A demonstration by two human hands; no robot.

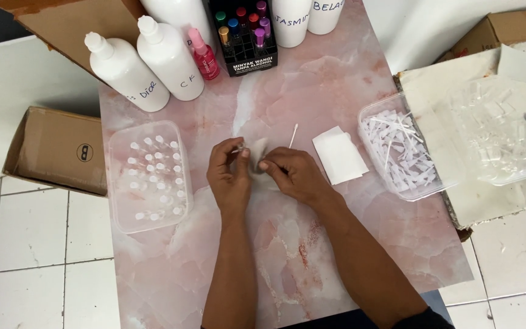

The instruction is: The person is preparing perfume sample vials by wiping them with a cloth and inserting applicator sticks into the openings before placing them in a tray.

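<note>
A: What do the hands hold?

B: The left hand and right hand pinch a small pale thing between closed fingertips, just beside the white swab. Fingers hide most of it.

A: Around the swab?

B: A white paper square right; a tub of small vials left, contents blurry.

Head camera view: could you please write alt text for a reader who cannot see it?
Two bare hands, left hand and right hand, hold a small pale item together over a pink marble-pattern table. A clear tub of small vials sits left, a tub of white strips right, white bottles behind.
</note>
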